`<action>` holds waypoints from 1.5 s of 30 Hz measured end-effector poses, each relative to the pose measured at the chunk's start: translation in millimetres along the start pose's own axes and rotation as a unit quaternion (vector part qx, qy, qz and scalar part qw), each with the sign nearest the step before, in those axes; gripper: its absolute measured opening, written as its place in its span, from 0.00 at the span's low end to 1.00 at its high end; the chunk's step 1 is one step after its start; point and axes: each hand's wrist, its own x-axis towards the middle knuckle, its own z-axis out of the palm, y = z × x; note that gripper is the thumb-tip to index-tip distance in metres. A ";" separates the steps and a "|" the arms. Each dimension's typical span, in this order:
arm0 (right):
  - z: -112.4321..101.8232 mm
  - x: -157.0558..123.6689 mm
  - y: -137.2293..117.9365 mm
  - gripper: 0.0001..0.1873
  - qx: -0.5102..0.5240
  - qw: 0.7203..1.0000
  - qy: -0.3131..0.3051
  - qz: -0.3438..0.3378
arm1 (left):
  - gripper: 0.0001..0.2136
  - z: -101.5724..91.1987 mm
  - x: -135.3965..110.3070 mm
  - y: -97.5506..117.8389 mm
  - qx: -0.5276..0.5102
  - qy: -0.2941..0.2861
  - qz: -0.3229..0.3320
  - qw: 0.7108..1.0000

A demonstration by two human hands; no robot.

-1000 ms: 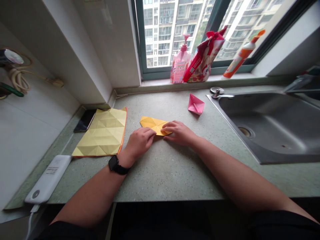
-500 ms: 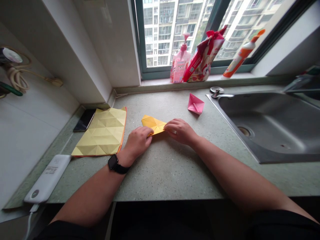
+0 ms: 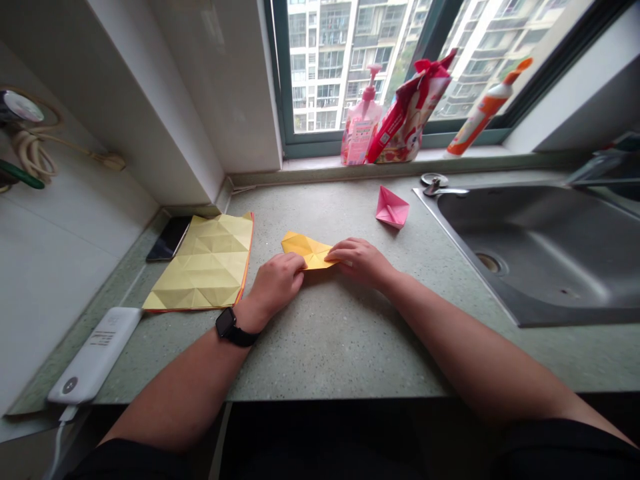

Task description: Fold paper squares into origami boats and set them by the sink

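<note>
Folded yellow paper [image 3: 306,250] lying flat on the tabletop [image 3: 320,353], between my left grip [image 3: 277,283] and right grip [image 3: 359,262]. Both grips are closed on it, fingers curled against its edges. To the left, a creased yellow sheet [image 3: 203,263] lies just beside a phone [image 3: 169,238]. Ahead and right, a small pink paper fold [image 3: 392,207] sits near the steel sink [image 3: 530,253].

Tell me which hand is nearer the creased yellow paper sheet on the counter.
Left. The left hand sits just right of the creased yellow paper sheet, not touching it; the right hand lies farther right, beyond the folded yellow paper.
</note>
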 end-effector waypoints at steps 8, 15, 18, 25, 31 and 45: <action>3.4 -0.1 -0.3 0.20 -0.023 0.998 -0.023 0.057 | 0.06 -0.6 -0.5 2.3 -0.019 -0.020 0.018 0.999; 1.5 -3.7 7.9 0.30 -0.050 0.987 -0.001 0.154 | 0.06 0.6 -1.2 2.6 -0.033 -0.054 0.051 0.997; 0.7 -3.7 12.0 0.26 0.017 0.987 0.043 0.151 | 0.07 -1.0 -1.4 1.8 -0.056 -0.050 0.063 0.995; -9.4 -0.3 11.3 0.12 0.137 0.983 0.108 0.059 | 0.09 -4.5 0.4 2.2 -0.089 -0.046 0.092 0.991; -13.7 1.2 4.3 0.05 0.120 0.985 0.126 0.008 | 0.14 -6.6 3.7 -9.2 0.011 0.044 0.014 0.999; -3.3 -2.1 -11.1 0.08 0.011 0.996 0.047 -0.068 | 0.09 -5.9 -0.9 2.5 -0.062 -0.013 0.070 0.996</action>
